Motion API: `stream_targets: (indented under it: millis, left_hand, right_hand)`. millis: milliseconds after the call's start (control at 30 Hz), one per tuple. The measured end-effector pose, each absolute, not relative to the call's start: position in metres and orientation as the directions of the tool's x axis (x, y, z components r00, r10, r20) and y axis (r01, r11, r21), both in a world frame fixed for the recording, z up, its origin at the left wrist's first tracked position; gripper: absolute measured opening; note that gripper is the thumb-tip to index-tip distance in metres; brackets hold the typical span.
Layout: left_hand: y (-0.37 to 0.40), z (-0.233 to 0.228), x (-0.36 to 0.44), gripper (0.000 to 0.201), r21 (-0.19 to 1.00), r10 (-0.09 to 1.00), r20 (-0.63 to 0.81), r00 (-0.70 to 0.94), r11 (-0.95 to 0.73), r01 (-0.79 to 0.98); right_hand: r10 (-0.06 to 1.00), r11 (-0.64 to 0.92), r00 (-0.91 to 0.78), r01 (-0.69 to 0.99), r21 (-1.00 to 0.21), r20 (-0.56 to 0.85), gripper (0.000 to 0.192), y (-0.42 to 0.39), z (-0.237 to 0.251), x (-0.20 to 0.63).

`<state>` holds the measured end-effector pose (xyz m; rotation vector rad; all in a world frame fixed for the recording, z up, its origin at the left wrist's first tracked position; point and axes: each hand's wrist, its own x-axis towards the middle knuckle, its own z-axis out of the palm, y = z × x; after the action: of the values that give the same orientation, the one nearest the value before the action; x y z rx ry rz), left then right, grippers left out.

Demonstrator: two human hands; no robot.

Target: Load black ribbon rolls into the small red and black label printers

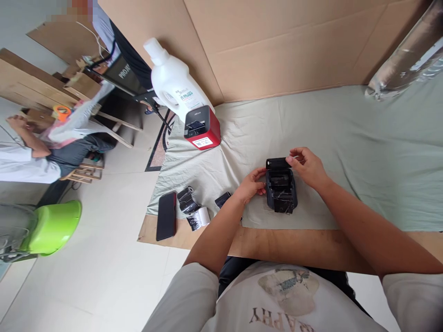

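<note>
Two hands work the black printer [281,190] near the desk's front edge: left hand [252,185] grips its side, right hand [308,167] pinches the raised lid; closing it squarely likely follows.

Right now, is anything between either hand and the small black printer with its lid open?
Nothing visible. The left hand touches the small black printer at its left side; the right hand is on its raised lid.

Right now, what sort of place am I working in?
Probably a makeshift workshop or packing room, not a proper lab: the table is draped with cloth and backed by cardboard sheets, two small printers sit on it, and another person sits nearby.
</note>
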<state>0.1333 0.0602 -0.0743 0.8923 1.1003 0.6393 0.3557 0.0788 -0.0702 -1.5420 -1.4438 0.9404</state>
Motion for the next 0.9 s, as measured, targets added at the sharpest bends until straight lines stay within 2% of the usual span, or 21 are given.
stream_targets:
  millis: [167,400,467,533,600,667,733,833,900]
  left_hand:
    - [0.06,-0.073,0.133,0.066,0.858,0.808,-0.484,0.335,0.514,-0.001]
    - [0.06,-0.075,0.135,0.066,0.867,0.821,-0.482,0.306,0.496,0.036]
    - [0.059,-0.069,0.137,0.064,0.862,0.815,-0.501,0.291,0.501,0.083]
    - [0.055,-0.057,0.14,0.058,0.86,0.832,-0.507,0.223,0.471,0.199]
    - [0.05,-0.041,0.144,0.047,0.855,0.913,-0.399,0.081,0.339,0.392]
    - [0.045,-0.026,0.15,0.033,0.782,0.985,-0.174,0.012,0.131,0.609]
    - [0.042,-0.015,0.161,0.022,0.644,0.992,-0.029,0.12,-0.074,0.761]
    - [0.042,-0.012,0.181,0.018,0.421,0.945,-0.091,0.314,-0.249,0.872]
    - [0.045,-0.016,0.192,0.023,0.288,0.926,-0.152,0.346,-0.293,0.912]
  right_hand:
    - [0.996,-0.055,0.09,0.299,-0.953,-0.029,0.066,0.085,-0.088,0.353]
    - [0.979,-0.167,0.138,0.104,-0.98,-0.153,0.053,0.059,-0.101,0.367]
    - [0.979,-0.138,0.164,0.117,-0.984,-0.118,0.05,0.052,-0.105,0.366]
    - [0.982,-0.085,0.185,0.2,-0.976,-0.047,0.047,0.048,-0.109,0.363]
    - [0.985,-0.028,0.173,0.316,-0.949,0.028,0.045,0.045,-0.113,0.36]
    - [0.988,0.015,0.136,0.398,-0.917,0.075,0.043,0.045,-0.114,0.359]
    - [0.989,0.033,0.117,0.427,-0.904,0.091,0.043,0.046,-0.114,0.359]
    - [0.991,0.029,0.106,0.4,-0.916,0.078,0.041,0.048,-0.113,0.361]
    - [0.992,0.022,0.105,0.36,-0.933,0.064,0.039,0.05,-0.113,0.363]
